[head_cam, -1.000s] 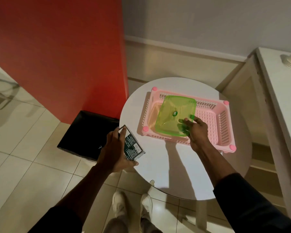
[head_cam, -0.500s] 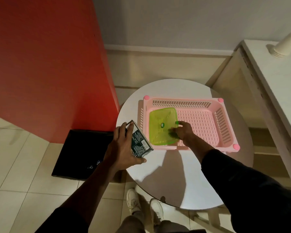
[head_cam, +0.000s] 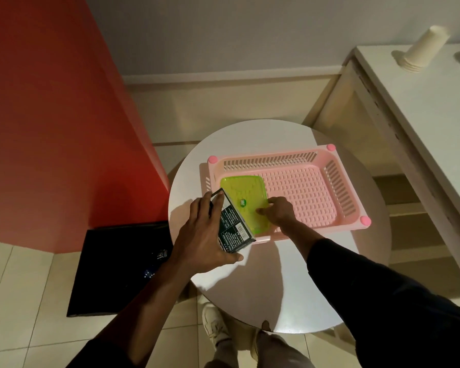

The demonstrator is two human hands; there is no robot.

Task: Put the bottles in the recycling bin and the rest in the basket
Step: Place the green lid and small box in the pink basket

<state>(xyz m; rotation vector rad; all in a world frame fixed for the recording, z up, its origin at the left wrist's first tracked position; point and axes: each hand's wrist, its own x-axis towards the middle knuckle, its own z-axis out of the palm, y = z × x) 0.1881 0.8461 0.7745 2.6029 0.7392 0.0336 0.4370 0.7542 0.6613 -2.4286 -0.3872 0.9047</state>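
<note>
On the round white counter point(head_cam: 290, 274) stands a pink slotted basket point(head_cam: 327, 166). A translucent green lid point(head_cam: 243, 193) lies flat in the basket's left end, with the right hand point(head_cam: 278, 212) resting on its near right part, fingertips down; whether that grip is closed on the lid cannot be told. The left hand point(head_cam: 205, 235) has its grip closed around a dark carton point(head_cam: 233, 228), held over the counter's left edge against the basket's near left corner. A black recycling bin point(head_cam: 122, 264) sits on the floor, left of the counter.

baskets 1 point(head_cam: 332, 155) | green lids 1 point(head_cam: 243, 200) | cartons 1 point(head_cam: 233, 227) | bins 1 point(head_cam: 117, 261) | cup stacks maybe 1 point(head_cam: 422, 49)
</note>
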